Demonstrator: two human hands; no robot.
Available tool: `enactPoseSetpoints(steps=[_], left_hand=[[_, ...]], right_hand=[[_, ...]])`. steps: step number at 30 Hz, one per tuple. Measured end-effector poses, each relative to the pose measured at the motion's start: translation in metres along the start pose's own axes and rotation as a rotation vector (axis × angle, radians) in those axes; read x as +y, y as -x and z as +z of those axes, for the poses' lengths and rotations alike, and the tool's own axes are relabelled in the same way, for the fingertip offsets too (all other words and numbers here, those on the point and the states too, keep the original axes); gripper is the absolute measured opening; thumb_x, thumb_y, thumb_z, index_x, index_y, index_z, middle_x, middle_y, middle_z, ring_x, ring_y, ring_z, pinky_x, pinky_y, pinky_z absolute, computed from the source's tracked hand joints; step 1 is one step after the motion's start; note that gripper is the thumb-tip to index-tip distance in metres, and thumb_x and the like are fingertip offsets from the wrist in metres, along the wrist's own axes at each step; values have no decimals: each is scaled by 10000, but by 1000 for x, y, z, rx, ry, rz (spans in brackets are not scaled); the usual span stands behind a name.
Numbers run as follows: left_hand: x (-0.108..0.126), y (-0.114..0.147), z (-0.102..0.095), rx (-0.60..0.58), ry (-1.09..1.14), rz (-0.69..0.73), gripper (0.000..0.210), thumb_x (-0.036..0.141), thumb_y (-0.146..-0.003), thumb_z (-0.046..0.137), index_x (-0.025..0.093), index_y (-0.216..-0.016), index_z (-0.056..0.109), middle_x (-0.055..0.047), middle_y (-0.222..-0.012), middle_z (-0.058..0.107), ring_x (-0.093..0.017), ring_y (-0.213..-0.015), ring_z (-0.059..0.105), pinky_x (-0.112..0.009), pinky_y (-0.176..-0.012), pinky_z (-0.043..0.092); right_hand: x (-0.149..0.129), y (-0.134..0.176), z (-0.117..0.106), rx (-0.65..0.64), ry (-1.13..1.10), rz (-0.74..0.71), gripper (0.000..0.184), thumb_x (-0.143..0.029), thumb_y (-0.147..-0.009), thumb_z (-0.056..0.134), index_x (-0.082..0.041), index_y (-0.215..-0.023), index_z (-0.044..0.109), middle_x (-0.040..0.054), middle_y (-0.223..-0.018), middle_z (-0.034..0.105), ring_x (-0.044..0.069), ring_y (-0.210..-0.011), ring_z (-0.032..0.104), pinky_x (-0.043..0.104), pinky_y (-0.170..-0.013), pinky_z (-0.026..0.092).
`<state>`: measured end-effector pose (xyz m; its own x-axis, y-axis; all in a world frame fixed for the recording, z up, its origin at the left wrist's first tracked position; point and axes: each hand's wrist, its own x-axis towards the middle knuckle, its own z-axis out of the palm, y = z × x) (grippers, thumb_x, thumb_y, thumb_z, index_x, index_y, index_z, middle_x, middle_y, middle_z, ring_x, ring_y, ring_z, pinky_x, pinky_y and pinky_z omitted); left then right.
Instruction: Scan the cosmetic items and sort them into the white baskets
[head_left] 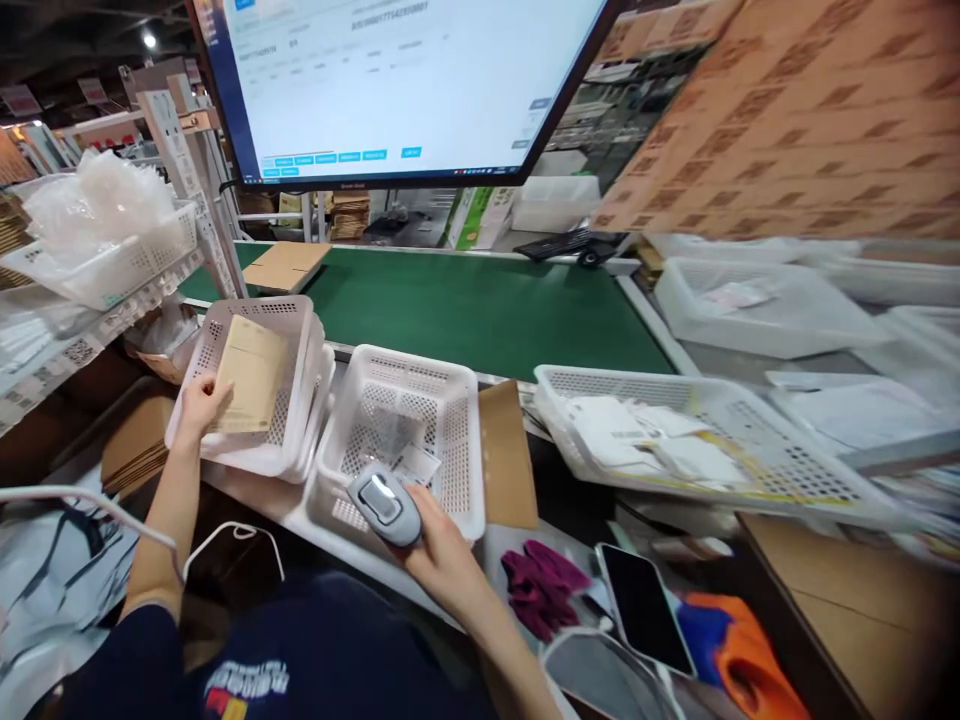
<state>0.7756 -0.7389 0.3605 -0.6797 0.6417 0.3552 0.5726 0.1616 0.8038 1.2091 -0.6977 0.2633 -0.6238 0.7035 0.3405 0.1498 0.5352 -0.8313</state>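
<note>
My left hand grips the left edge of a tan kraft mailer inside the left white basket, which sits on top of other baskets. A grey handheld barcode scanner is in my right hand, its head over the near side of the middle white basket. In that basket lies a clear plastic bag with a small white label; its contents are too unclear to name.
Behind the baskets runs a green conveyor belt with a flat cardboard box on it. A monitor hangs above. To the right are a basket of white packets, a phone and a purple cloth. A white cable crosses at left.
</note>
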Motion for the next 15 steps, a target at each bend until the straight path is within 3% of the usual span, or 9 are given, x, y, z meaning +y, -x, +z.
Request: enactPoseSetpoints(steps=[3, 6, 10, 15], left_hand=[[33, 11, -13, 225, 119, 285, 470, 481, -783, 815, 210, -586, 486, 28, -645, 439, -128, -638, 399, -274, -611, 331], [70, 29, -13, 284, 242, 385, 525, 456, -776, 848, 208, -575, 430, 45, -642, 398, -109, -621, 358, -264, -599, 308], [106, 54, 18, 160, 328, 326, 515, 492, -764, 845, 206, -580, 458, 37, -625, 433, -116, -630, 400, -251, -600, 342], [108, 70, 97, -146, 332, 87, 547, 707, -712, 760, 232, -619, 507, 5, -637, 509, -163, -625, 496, -294, -600, 443]], right_hand=[[-16, -11, 5, -39, -7, -78, 356, -165, -808, 569, -193, -1152, 654, 123, -1138, 647, 282, -1030, 669, 412, -897, 569], [-26, -24, 6, -26, -7, -119, 295, -186, -853, 593, -196, -1146, 633, 123, -1129, 637, 279, -1001, 657, 402, -857, 553], [-20, -26, -1, 55, -15, -124, 242, -237, -918, 600, -203, -1155, 637, 109, -1076, 653, 277, -973, 658, 391, -831, 535], [14, 16, -24, 170, -45, 45, 279, -249, -859, 686, -233, -1136, 660, 97, -1078, 710, 290, -981, 707, 402, -842, 568]])
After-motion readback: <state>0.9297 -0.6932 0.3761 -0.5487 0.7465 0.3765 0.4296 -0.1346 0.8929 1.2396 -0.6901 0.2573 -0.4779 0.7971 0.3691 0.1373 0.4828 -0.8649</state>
